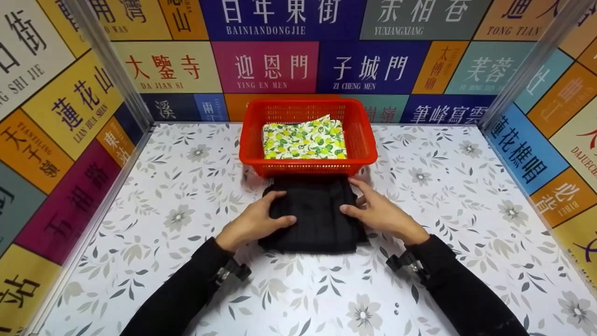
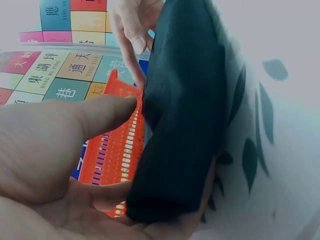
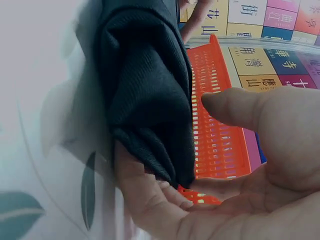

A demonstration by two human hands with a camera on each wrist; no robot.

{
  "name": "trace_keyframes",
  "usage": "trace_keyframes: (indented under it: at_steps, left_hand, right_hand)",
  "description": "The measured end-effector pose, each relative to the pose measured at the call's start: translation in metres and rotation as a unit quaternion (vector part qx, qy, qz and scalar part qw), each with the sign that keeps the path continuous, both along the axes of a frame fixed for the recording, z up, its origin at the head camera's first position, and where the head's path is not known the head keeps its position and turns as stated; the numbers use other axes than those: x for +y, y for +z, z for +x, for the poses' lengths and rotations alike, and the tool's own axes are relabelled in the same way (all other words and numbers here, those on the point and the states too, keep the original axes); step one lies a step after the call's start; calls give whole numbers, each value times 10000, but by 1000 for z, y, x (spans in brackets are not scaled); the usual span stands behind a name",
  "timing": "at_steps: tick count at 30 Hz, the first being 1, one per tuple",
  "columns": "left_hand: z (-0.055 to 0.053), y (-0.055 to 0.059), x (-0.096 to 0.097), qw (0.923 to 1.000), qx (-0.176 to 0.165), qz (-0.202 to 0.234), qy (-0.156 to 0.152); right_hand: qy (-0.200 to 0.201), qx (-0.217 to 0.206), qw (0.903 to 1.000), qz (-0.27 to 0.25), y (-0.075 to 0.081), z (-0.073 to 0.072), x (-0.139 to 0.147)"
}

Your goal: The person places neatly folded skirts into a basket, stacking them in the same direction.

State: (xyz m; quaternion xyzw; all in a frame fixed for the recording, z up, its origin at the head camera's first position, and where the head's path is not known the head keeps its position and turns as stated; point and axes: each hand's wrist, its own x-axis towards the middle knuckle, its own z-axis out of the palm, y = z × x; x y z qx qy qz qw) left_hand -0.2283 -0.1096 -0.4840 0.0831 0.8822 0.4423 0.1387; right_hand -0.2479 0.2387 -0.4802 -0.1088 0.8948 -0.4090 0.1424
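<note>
A folded black garment [image 1: 317, 219] lies on the table just in front of a red plastic basket [image 1: 308, 162]. My left hand [image 1: 254, 219] holds its left side, the thumb over the top and the fingers reaching beneath the edge. At the opposite side, my right hand [image 1: 380, 213] holds the garment with its fingers tucked under the edge, as the right wrist view shows; the thumb is above it. Rolled layers of the black garment [image 3: 150, 90] show at that end. Inside the basket lies a folded cloth [image 1: 303, 140] with a lemon print.
The table [image 1: 177, 261] has a white cover with grey flowers and leaves. Panels [image 1: 266, 67] with coloured Chinese place-name tiles stand at the back and both sides. The basket is close to the back panel.
</note>
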Motion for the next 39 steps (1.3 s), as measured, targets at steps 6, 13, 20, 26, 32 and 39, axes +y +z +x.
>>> trace_keyframes:
  at_steps: [6, 13, 20, 26, 32, 39]
  left_hand:
    - [1, -1, 2, 9998, -46, 214, 3]
    - [1, -1, 4, 9996, -100, 240, -86]
    - [1, -2, 4, 9992, -198, 290, -169]
    - [0, -3, 3, 9987, -175, 394, -279]
    - [-1, -4, 3, 9972, -221, 591, -409]
    - [-2, -6, 2, 9959, -193, 734, -486]
  right_hand:
    - [54, -375, 9979, -524, 1, 1, -2]
    - [-46, -653, 9956, -675, 3, 1, -3]
    - [218, -1062, 9844, -1385, 3, 3, -3]
    - [483, -875, 9843, -1456, 5, 3, -3]
    - [885, -578, 9891, -1028, 2, 2, -3]
    - [734, -1050, 9861, -1059, 1, 0, 0]
